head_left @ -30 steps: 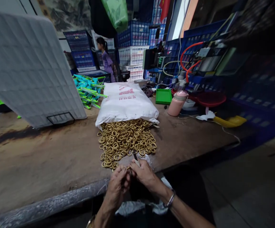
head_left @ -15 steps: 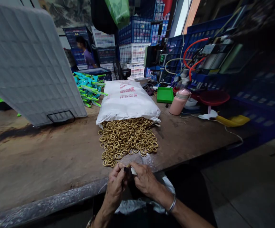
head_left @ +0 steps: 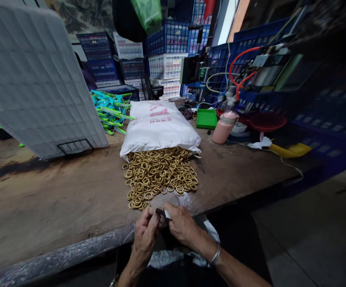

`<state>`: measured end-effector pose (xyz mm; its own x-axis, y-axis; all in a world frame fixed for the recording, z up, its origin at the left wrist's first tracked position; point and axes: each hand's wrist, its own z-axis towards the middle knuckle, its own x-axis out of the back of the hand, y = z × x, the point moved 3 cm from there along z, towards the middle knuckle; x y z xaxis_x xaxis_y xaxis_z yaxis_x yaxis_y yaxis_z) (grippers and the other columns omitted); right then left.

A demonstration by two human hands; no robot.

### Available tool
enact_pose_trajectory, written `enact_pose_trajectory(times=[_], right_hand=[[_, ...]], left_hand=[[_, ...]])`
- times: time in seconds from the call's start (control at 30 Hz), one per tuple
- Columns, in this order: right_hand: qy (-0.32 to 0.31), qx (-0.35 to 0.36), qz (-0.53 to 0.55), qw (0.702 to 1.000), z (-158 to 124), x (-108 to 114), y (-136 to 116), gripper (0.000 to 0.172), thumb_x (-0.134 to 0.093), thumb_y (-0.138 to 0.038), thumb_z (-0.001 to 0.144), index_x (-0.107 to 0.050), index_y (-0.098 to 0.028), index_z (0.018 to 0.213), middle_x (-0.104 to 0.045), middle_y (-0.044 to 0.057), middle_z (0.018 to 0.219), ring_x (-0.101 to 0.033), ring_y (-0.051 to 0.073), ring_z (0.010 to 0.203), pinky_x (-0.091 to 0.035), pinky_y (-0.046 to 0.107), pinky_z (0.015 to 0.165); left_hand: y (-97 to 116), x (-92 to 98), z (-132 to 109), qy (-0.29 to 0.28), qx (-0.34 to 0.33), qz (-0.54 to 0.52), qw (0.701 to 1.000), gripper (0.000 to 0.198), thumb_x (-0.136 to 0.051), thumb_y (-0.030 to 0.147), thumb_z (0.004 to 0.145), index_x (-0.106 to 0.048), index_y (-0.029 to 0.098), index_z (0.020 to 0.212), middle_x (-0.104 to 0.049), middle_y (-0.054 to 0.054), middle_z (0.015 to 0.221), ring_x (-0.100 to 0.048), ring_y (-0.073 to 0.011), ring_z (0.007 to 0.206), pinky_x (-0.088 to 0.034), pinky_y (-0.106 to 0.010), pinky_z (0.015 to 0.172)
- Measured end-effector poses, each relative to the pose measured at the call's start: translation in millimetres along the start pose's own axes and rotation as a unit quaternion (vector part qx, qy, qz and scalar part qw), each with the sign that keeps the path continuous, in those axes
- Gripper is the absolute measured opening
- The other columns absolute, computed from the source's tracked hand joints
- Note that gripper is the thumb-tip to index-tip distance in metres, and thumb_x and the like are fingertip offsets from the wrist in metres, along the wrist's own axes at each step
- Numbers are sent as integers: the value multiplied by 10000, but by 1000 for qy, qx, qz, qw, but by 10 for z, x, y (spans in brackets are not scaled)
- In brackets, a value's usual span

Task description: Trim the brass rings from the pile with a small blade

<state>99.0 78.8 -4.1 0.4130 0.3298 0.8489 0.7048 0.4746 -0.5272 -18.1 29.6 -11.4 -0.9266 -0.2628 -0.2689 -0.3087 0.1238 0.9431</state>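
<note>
Just off the table's near edge, my left hand [head_left: 145,231] is closed in a pinch, with whatever it holds hidden by the fingers. Close beside it, my right hand [head_left: 184,225] is wrapped round a small tool with a pale handle and a dark end [head_left: 161,213]; its exact kind is too small to tell. The dark end points at the left fingertips. Directly beyond both hands lies a heap of gold-coloured rings [head_left: 157,171], spilling from the mouth of a white sack [head_left: 162,127] with red print, which lies flat on the table.
A tall padded grey-white panel [head_left: 41,79] stands on the table [head_left: 56,203] at left. Blue and green plastic pieces [head_left: 109,109] lie behind it. To the right are a pink bottle [head_left: 224,127], a green tray [head_left: 206,118] and a red dish [head_left: 267,121]. Stacked crates [head_left: 168,65] fill the back.
The gold-coloured bit that showed between my fingertips is out of sight, and the tool's dark end shows more. A person at the back left has moved mostly behind the panel.
</note>
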Motion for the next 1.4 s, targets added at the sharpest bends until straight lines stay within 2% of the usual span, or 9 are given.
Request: enact_pose_trajectory(times=[0.2, 0.4, 0.57, 0.67, 0.83, 1.07, 1.17, 1.23, 1.4], right_hand=[[35, -56, -59, 996, 118, 30, 194, 283, -379, -55, 667, -504, -162, 898, -589, 32, 731, -511, 144, 649, -281, 237, 582], [106, -91, -87, 986, 308, 39, 284, 185, -396, -137, 795, -497, -181, 944, -627, 47, 839, -555, 150, 735, -281, 240, 602], [90, -126, -153, 976, 399, 27, 308, 192, -404, -143, 810, -488, -172, 981, -639, 70, 830, -577, 184, 739, -284, 265, 595], [82, -132, -173, 973, 422, -9, 329, 254, -400, -95, 788, -484, -155, 1021, -638, 89, 838, -578, 200, 752, -300, 278, 617], [90, -125, -180, 971, 427, -47, 370, 243, -368, -84, 800, -487, -153, 1000, -630, 102, 847, -570, 198, 751, -304, 285, 634], [82, -69, -59, 993, 348, 40, 293, 236, -418, -52, 706, -496, -179, 889, -609, 29, 757, -531, 142, 667, -261, 247, 583], [81, -38, 44, 995, 315, 72, 196, 81, -420, -138, 763, -482, -184, 790, -568, 4, 708, -488, 119, 635, -263, 224, 566], [68, -19, 118, 990, 294, 94, 121, 112, -401, -221, 808, -461, -181, 723, -526, -7, 677, -450, 108, 610, -271, 214, 552], [35, -5, 280, 959, 230, 146, 12, 209, -382, -276, 822, -452, -168, 657, -448, -34, 618, -392, 91, 579, -292, 202, 525]], left_hand=[[115, -68, -112, -36, 69, -72, 994, 297, -614, 429, 704, -465, 175, 670, -485, 57, 512, -312, -32, 397, -212, -155, 388], [96, -59, -53, -42, 101, -155, 982, 299, -622, 418, 697, -505, 147, 746, -593, -17, 734, -362, -27, 422, -226, -152, 354], [29, -11, -26, -47, 116, -184, 975, 211, -599, 340, 728, -522, 170, 826, -596, -11, 739, -409, -45, 439, -245, -158, 365], [-19, 33, 2, -39, 142, -223, 964, 318, -630, 318, 689, -545, 173, 958, -587, -8, 716, -448, -61, 467, -279, -166, 389], [-124, 101, 46, -7, 194, -287, 938, 199, -674, 288, 657, -578, 130, 729, -586, -23, 706, -524, -89, 578, -346, -172, 464], [-99, 9, 117, -14, 141, -177, 974, 275, -695, 335, 637, -536, 169, 787, -568, 19, 634, -496, -77, 500, -284, -146, 373], [-99, -7, 201, 5, 87, -67, 994, 404, -662, 410, 648, -516, 180, 947, -510, 62, 501, -383, -54, 368, -231, -142, 325], [-91, -14, 250, 4, 51, -5, 999, 448, -635, 441, 663, -509, 170, 997, -462, 84, 445, -332, -46, 336, -225, -149, 326], [-44, -47, 291, -26, 0, 51, 998, 334, -617, 440, 680, -563, 144, 824, -469, 62, 502, -361, -43, 393, -260, -160, 382]])
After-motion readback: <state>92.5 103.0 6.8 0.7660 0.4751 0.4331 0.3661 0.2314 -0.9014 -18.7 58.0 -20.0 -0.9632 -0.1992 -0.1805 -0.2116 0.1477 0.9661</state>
